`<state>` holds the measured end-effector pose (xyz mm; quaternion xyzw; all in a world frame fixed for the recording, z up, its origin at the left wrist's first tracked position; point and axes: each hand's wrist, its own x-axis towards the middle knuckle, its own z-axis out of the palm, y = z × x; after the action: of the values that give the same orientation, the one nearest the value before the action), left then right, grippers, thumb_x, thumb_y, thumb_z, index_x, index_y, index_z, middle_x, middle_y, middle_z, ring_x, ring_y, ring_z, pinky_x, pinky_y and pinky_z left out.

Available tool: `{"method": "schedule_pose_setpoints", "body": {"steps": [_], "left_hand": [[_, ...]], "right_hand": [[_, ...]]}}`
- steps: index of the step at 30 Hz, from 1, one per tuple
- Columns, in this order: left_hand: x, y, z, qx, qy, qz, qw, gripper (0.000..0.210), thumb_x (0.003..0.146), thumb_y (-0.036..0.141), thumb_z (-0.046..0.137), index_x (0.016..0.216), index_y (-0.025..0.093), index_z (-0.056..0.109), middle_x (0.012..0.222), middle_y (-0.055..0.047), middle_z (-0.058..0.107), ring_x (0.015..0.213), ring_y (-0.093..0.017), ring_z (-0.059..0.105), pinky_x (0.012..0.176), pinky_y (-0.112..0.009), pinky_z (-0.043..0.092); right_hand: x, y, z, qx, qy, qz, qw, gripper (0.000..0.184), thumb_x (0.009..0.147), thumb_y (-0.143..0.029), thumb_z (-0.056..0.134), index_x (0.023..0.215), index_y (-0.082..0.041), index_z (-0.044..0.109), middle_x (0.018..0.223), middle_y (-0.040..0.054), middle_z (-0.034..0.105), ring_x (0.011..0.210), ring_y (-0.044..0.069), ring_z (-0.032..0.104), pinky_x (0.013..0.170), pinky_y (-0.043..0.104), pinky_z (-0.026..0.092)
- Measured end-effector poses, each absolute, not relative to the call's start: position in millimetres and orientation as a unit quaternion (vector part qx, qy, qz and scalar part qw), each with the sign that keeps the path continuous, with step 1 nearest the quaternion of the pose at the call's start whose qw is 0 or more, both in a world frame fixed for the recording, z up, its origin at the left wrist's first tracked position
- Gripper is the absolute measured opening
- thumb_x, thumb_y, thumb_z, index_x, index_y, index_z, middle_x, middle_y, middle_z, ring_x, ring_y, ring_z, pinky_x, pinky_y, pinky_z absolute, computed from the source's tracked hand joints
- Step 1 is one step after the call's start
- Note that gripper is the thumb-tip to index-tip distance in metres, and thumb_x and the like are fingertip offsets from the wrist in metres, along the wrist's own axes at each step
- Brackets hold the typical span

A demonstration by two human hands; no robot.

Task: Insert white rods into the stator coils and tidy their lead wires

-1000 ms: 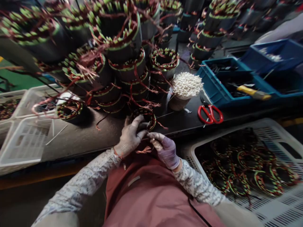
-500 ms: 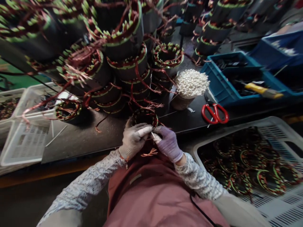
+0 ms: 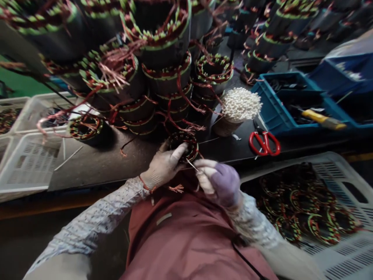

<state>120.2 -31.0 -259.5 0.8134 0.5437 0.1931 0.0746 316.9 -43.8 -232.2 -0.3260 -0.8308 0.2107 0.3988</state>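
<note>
My gloved left hand [image 3: 166, 165] is closed on the near-left side of a small motor stator [image 3: 190, 149], its thumb lying over the rim. Dark red copper windings ring the stator's opening, and a frayed copper wire end [image 3: 176, 188] hangs below my left hand. My right hand [image 3: 218, 181], in a white and purple glove, is apart from the stator at its lower right. Its fingers are pinched on a thin white strand [image 3: 191, 164] that stretches to the stator's rim. Whether the strand is a cord or a sleeve I cannot tell.
Stacked stators [image 3: 166, 81] with loose leads crowd the bench's back. A bundle of white sticks or tubes [image 3: 241, 104], red-handled scissors [image 3: 264, 143] and a blue bin [image 3: 279, 105] with a yellow-handled tool [image 3: 323, 118] stand right. A white crate [image 3: 346, 167] holds several wound rings.
My right hand has drawn away from the stator, to the right and down, and more of the white strand shows. My left hand stays on the stator; the view has shifted slightly.
</note>
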Motion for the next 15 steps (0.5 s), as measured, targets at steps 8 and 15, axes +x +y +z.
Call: {"method": "schedule_pose_setpoints", "body": {"steps": [8, 15], "left_hand": [[126, -33, -239, 0.831, 0.537, 0.101, 0.102, 0.057, 0.081, 0.032, 0.059, 0.134, 0.022, 0.042, 0.104, -0.008, 0.070, 0.096, -0.023, 0.065, 0.106, -0.049, 0.033], [119, -60, -225, 0.708, 0.695, 0.005, 0.126, 0.056, 0.080, 0.028, 0.057, 0.134, 0.017, 0.043, 0.087, -0.010, 0.070, 0.076, -0.026, 0.065, 0.069, -0.037, 0.050]], "right_hand": [[283, -8, -220, -0.361, -0.457, 0.623, 0.522, 0.026, 0.085, -0.033, 0.046, 0.064, -0.019, 0.051, 0.056, -0.0022, 0.055, 0.035, 0.005, 0.037, 0.032, 0.019, 0.030], [298, -30, -283, -0.397, -0.719, 0.361, 0.441, 0.036, 0.089, -0.024, 0.045, 0.124, -0.025, 0.054, 0.120, 0.0075, 0.062, 0.082, 0.017, 0.067, 0.067, 0.028, 0.058]]}}
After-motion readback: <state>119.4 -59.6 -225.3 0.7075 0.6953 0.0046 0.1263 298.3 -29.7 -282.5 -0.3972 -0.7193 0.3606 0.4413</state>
